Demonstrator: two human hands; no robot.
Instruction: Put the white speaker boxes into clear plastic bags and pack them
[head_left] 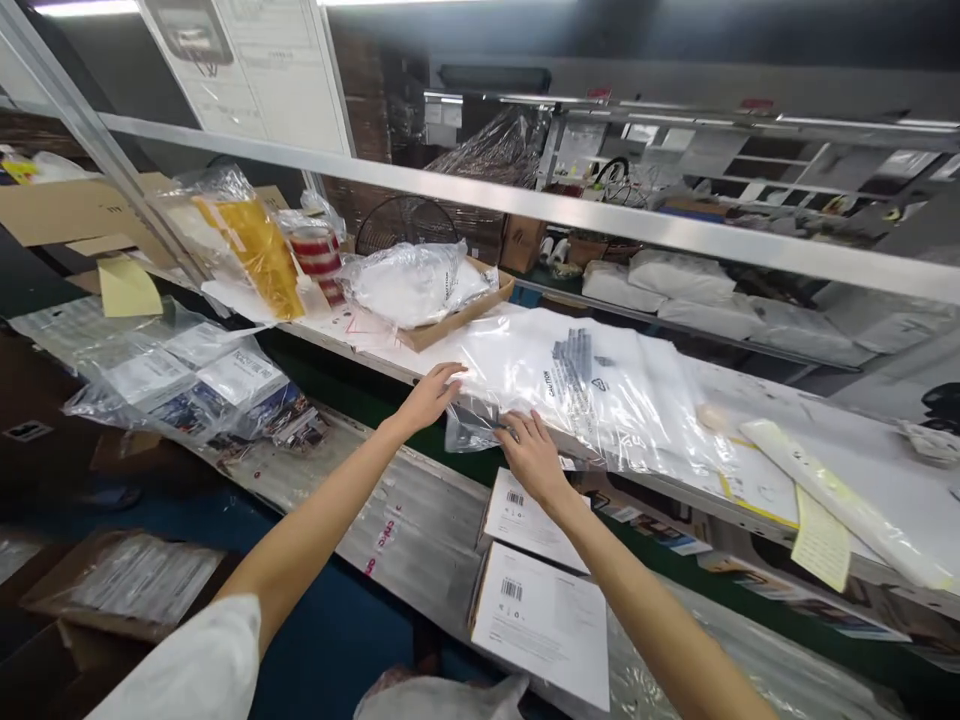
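Note:
A stack of clear plastic bags (517,360) with black caution printing lies on the white shelf. At the stack's left end, my left hand (431,400) has its fingers closed on the edge of a bag. My right hand (531,455) is at the front edge of the same bag, its fingers bent over the film. Between the hands a loose flap of clear film hangs below the shelf edge. Just beneath my right hand, two white boxes (544,620) with barcodes lie on the grey conveyor.
A cardboard tray (457,318) holds a white bagged bundle, beside rolls of red-striped tape (316,260) and a yellow packet (259,255). Bagged printed boxes (217,380) lie at left. A metal bar (480,190) crosses above the shelf. A long white strip (840,500) lies at right.

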